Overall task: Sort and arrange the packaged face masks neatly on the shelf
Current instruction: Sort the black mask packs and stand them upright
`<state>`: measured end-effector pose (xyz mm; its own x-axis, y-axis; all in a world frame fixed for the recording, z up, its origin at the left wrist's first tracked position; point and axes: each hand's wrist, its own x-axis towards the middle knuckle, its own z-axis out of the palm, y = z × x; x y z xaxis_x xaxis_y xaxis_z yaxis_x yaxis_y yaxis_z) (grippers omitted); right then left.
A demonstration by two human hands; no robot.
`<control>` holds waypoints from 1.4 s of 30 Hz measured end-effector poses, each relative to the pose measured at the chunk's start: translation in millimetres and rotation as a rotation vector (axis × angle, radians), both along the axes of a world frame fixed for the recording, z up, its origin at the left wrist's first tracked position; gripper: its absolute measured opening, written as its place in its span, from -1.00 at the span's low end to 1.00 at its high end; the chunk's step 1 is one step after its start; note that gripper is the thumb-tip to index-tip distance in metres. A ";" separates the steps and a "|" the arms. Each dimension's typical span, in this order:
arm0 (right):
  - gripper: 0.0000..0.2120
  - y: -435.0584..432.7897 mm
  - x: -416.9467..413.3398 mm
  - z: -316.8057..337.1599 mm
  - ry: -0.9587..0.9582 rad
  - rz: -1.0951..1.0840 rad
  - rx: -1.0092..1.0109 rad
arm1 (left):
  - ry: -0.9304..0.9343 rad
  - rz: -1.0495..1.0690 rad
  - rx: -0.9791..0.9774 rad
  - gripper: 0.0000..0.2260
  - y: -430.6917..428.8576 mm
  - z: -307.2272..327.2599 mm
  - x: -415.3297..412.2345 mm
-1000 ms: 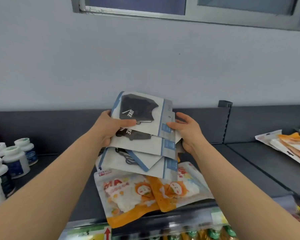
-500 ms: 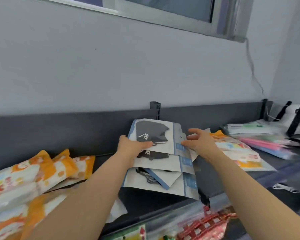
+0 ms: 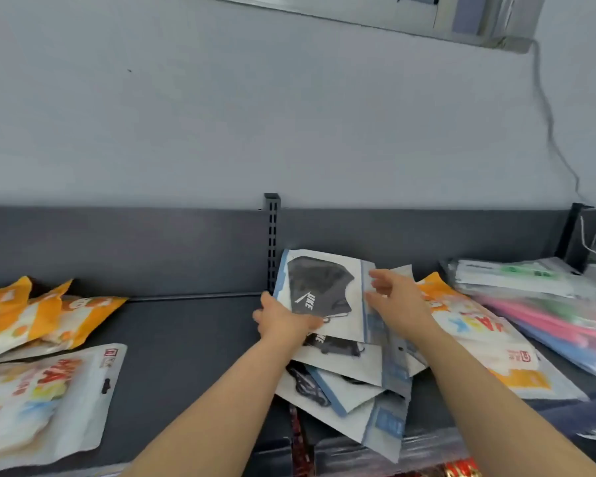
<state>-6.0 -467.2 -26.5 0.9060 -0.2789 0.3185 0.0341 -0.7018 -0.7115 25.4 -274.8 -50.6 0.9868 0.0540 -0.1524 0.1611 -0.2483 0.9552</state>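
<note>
Black-mask packets (image 3: 324, 297) in left grip (image 3: 283, 323), right grip (image 3: 396, 304) touching edge

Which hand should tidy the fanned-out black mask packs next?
Right, probably. The left hand grips the top black mask pack at its left edge, steadying the pile. The right hand only touches the right edge, nearest the lower packs fanning out that side.
</note>
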 end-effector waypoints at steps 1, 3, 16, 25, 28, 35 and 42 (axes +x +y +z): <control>-0.57 -0.5 0.2 0.2 -0.006 0.011 0.010 | -0.012 0.014 0.006 0.06 -6.0 -1.0 -1.7; -0.58 0.1 0.4 -0.1 -0.014 0.033 0.030 | -0.028 0.017 0.009 0.08 -11.6 -1.7 -4.3; -0.62 62.7 16.3 8.0 -0.073 0.192 -0.048 | -0.140 -0.130 0.207 -0.10 43.1 -1.5 -24.7; -0.62 180.4 29.8 29.3 -0.047 0.401 0.043 | -0.274 0.182 0.025 -0.39 189.6 38.2 -36.4; -0.62 245.3 32.0 26.1 0.008 0.485 0.096 | -0.300 0.354 0.051 -0.49 268.1 43.8 -45.8; -0.62 387.1 16.9 18.1 0.400 0.730 -0.182 | 0.265 0.502 0.657 0.06 453.4 34.2 -80.0; 0.20 435.1 8.9 -16.3 0.579 0.430 -0.246 | 0.171 0.236 0.364 0.14 486.0 15.9 -85.9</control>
